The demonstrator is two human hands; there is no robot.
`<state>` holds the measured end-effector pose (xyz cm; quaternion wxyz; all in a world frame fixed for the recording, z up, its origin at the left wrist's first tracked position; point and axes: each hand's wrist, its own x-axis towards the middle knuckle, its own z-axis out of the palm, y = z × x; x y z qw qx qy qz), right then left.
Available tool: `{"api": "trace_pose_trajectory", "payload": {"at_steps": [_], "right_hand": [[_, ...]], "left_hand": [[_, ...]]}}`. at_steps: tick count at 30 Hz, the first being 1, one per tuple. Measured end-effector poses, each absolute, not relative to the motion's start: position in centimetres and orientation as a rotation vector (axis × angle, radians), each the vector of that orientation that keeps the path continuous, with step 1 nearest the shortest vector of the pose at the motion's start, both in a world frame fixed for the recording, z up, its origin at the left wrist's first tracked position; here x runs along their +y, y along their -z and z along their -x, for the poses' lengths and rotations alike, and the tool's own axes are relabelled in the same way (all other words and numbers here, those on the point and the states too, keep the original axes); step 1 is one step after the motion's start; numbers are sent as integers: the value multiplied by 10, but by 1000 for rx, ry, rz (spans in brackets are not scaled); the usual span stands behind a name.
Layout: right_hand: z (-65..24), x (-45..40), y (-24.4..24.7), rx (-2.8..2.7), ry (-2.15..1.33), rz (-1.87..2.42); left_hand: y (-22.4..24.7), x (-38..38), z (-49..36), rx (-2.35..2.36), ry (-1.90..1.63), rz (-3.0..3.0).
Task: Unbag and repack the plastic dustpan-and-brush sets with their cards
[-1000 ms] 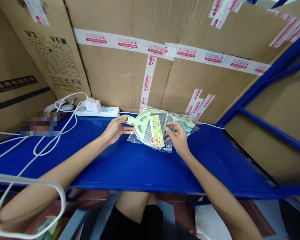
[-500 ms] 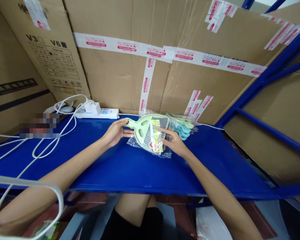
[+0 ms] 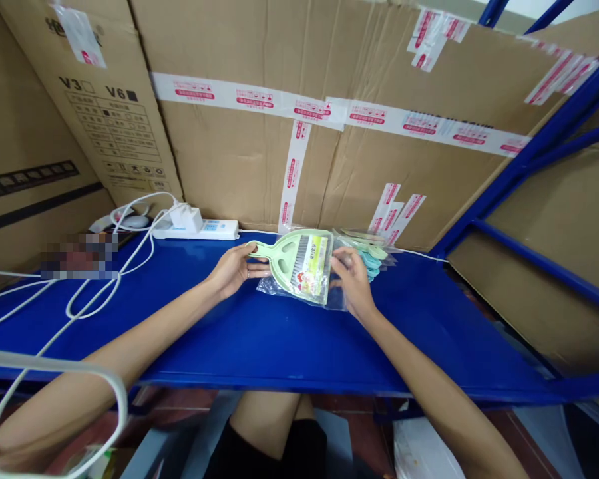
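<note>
While the left hand's (image 3: 233, 269) fingers grasp the green dustpan (image 3: 281, 257) by its handle over the tabletop (image 3: 259, 339), steady support seems advisable, the right hand (image 3: 353, 279) being at the wide end, its grip unclear.

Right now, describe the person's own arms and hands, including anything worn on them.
The left forearm and right forearm are bare, with no sleeves in view. The left hand is ungloved, with a thin ring on one finger. The right hand is ungloved too; no ring can be made out there.
</note>
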<state>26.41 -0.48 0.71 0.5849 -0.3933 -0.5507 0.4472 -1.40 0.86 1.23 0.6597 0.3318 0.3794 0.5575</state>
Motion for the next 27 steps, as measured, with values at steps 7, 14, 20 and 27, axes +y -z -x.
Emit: {"api": "trace_pose_trajectory", "payload": {"at_steps": [7,14,20,27], "right_hand": [[-268,-3,-19,-1009,-1306,969],[-267,-7,-12,-1171,-1282,1144],[-272,-7,-16,-1237,-975,1133],[-318,17,-66,-1266,-555,1048]], "left_hand": [[-7,11,14,825,-1270,-737],[-4,6,6,811,-1242,-759],[-6,-1,-1,759,-1245,-793],[-13,-7,2,594,-1116,-1010]]}}
